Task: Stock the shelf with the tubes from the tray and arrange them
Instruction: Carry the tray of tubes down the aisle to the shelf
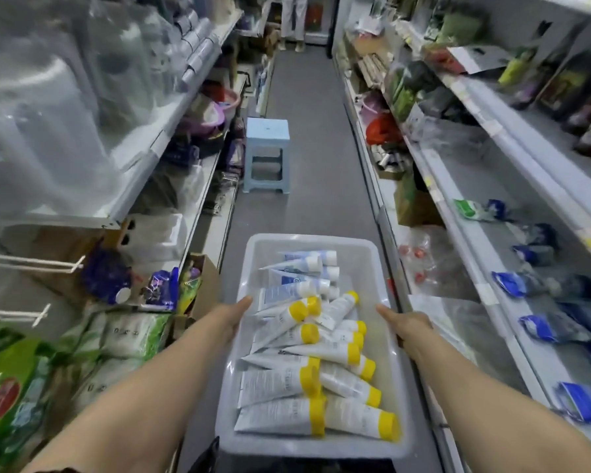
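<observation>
Now fingers of left hand [231, 320] and right hand [408, 327] grip tray [314, 237] rims, tubes [280, 384] between

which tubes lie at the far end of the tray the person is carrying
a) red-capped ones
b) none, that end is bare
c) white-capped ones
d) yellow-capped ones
c: the white-capped tubes lie at the far end of the tray, while the yellow-capped tubes fill the end nearer the person.
</observation>
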`<state>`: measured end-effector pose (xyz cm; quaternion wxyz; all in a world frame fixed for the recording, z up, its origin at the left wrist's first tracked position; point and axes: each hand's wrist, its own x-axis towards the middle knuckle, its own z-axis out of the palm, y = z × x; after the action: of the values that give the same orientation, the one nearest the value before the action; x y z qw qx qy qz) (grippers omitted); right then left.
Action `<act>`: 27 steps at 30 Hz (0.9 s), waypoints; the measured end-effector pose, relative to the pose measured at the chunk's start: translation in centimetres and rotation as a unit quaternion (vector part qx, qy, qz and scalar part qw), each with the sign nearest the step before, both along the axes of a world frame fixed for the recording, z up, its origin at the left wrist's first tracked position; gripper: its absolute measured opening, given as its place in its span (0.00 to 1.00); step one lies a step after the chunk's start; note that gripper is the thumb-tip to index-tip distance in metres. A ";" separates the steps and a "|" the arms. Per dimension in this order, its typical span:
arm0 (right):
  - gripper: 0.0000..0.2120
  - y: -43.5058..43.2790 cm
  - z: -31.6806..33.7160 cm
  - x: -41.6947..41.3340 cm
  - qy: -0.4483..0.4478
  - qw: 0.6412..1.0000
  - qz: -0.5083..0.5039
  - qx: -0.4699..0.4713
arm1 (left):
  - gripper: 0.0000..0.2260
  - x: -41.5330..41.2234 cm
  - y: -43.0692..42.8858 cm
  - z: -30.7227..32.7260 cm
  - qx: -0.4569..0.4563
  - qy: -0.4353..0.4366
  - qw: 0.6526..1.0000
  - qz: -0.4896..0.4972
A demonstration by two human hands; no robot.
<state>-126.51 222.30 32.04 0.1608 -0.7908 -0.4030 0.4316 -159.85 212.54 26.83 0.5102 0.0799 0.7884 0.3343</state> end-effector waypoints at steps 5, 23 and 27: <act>0.41 15.4 -2.7 -5.1 0.030 0.999 0.010 0.006 | 0.39 -4.8 14.7 -0.3 -0.010 0.018 1.000 0.002; 0.44 71.2 -7.3 -23.0 0.032 0.990 0.139 -0.025 | 0.59 -28.4 62.4 -12.6 -0.029 0.022 0.992 0.119; 0.34 80.8 -5.5 -27.9 0.001 0.989 0.143 -0.027 | 0.59 -32.3 75.0 -13.8 -0.013 0.016 0.992 0.127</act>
<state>-154.41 303.14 26.58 0.0764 -0.7290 -0.4997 0.4615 -192.18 287.54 13.01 0.4518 -0.0223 0.8047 0.3846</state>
